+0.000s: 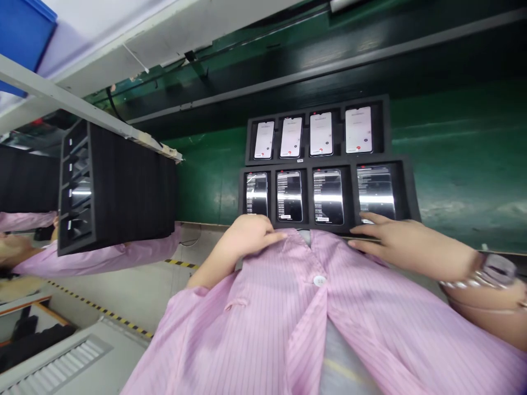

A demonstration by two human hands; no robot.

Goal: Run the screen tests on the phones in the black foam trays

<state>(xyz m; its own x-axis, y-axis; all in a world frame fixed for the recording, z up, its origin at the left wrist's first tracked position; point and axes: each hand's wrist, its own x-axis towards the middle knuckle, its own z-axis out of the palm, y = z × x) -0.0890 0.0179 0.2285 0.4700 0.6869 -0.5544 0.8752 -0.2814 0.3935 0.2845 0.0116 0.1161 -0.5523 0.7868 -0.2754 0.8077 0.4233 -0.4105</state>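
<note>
A black foam tray (308,219) lies in front of me with several phones in its slots, dark screens showing lines of text. My left hand (253,233) rests at its near left edge beside the leftmost phone (256,192); the thumb is stretched out and the other fingers are partly hidden. At the near right, my right hand (403,241) has its fingers apart. One fingertip reaches the lower part of the rightmost phone (376,189), and another is by the tray's front edge. Directly behind, a second black tray (381,129) holds several phones with white screens.
The trays lie on a green work surface (461,164). At left stands a stack of black trays (132,186), under a pale metal bar (82,101). A person in a pink sleeve (144,252) is beyond the stack. A blue bin (24,33) is upper left.
</note>
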